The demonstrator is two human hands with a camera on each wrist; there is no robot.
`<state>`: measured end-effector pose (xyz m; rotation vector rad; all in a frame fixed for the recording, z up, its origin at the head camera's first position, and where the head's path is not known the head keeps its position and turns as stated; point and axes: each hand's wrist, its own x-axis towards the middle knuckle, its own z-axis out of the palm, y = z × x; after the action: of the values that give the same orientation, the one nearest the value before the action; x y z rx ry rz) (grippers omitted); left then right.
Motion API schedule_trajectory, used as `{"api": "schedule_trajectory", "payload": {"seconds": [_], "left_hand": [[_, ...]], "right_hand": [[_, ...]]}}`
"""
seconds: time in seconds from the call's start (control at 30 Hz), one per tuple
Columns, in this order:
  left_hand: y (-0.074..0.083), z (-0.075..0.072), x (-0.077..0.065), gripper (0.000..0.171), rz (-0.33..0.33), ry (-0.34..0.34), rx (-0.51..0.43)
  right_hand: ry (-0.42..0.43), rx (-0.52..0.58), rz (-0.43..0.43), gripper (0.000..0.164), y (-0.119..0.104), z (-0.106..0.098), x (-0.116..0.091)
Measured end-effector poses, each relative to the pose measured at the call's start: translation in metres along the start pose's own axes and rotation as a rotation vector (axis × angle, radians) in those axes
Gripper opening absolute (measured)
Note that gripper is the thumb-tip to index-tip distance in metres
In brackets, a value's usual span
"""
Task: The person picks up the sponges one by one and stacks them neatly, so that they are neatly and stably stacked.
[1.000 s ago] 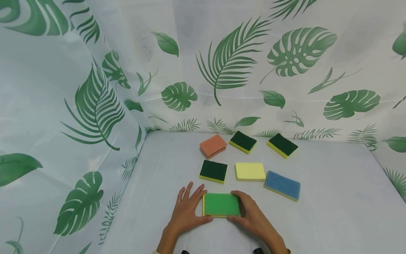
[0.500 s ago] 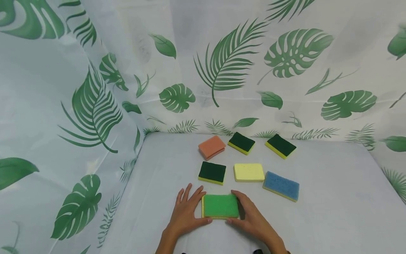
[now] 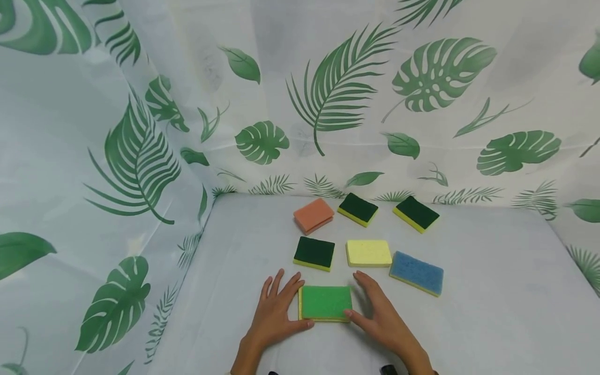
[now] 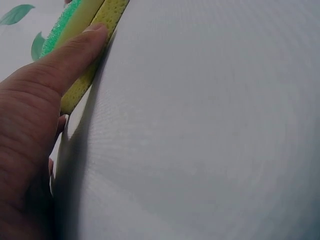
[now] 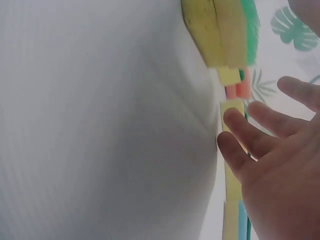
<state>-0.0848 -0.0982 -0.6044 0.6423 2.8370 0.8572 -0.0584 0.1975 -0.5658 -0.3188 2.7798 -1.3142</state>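
A green-topped sponge (image 3: pixel 326 302) lies on top of a yellow sponge (image 4: pixel 77 95), the two forming a low stack near the front of the table. My left hand (image 3: pixel 276 312) holds the stack's left end, its thumb along the near side and its index finger at the far left corner. In the left wrist view the thumb lies against both yellow layers. My right hand (image 3: pixel 382 317) is beside the stack's right end with fingers spread, its thumb tip overlapping the near right corner in the head view. The right wrist view shows its fingers apart from the stack and holding nothing.
Behind the stack lie a dark green sponge (image 3: pixel 314 253), a pale yellow sponge (image 3: pixel 368 253) and a blue sponge (image 3: pixel 416 273). Farther back are an orange sponge (image 3: pixel 313 215) and two more dark green ones. A leaf-patterned curtain (image 3: pixel 347 104) borders the white table (image 3: pixel 487 323).
My right hand has let go of the stack's right end and moved slightly right, its fingers opening. The left hand and the stack have stayed in place.
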Motion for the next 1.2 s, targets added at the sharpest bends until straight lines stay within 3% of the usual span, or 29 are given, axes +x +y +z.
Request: {"api": "schedule_trajectory", "payload": {"seconds": [0.23,0.53,0.87,1.2], "left_hand": [[0.000,0.000,0.001,0.094,-0.005,-0.013,0.000],[-0.001,0.001,0.001,0.093,0.011,-0.001,-0.011],[-0.001,-0.004,0.001,0.092,0.001,-0.028,-0.044],[-0.005,-0.003,0.001,0.090,0.021,-0.010,-0.076]], "right_hand": [[0.059,-0.039,0.027,0.081,0.007,-0.016,-0.001],[0.129,-0.106,0.125,0.076,0.012,-0.047,-0.005],[0.293,-0.135,0.095,0.073,0.039,-0.080,-0.014],[0.314,-0.185,0.144,0.075,0.059,-0.096,-0.022]]}}
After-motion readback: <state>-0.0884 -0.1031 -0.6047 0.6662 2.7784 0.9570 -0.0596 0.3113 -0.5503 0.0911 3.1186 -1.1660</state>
